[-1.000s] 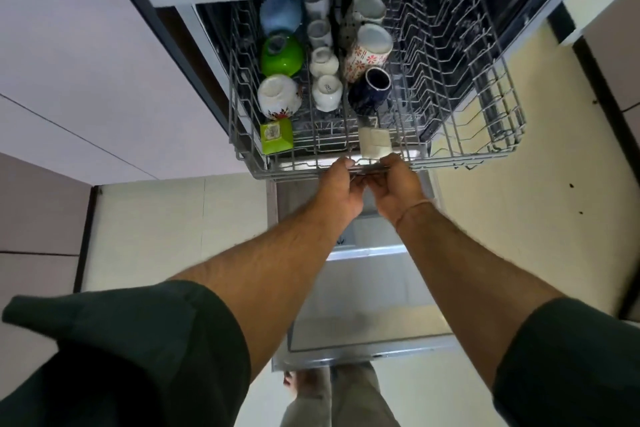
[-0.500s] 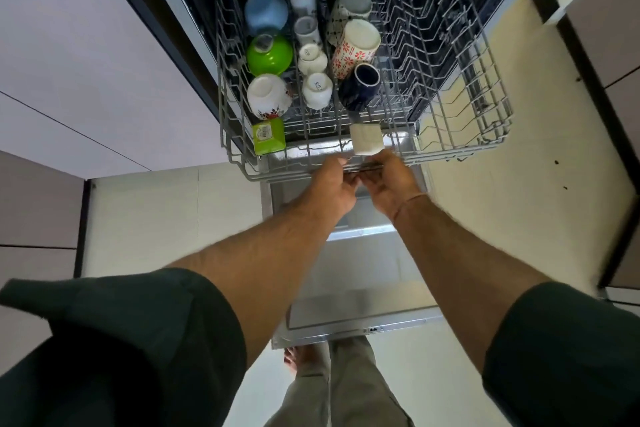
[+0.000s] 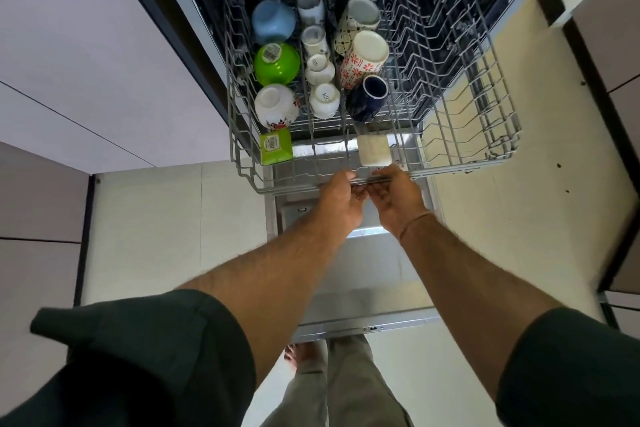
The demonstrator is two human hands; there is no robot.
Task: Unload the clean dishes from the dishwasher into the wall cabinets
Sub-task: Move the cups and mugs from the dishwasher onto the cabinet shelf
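Upper rack (image 3: pixel 491 161) stands drawn out of the dishwasher at upper centre of frame, and no dish has been lifted yet.
Left to right inside it, all in the rack's left half, are the bowls (image 3: pixel 277 63), the small cups (image 3: pixel 320 68) and the mugs (image 3: pixel 363 59). Below them at centre, left hand (image 3: pixel 341 199) and right hand (image 3: pixel 398 203) sit side by side, fingers curled over the front rail (image 3: pixel 298 185). Advised: pull level with equal force, stop gently at the runners' end, then take the front pieces first.
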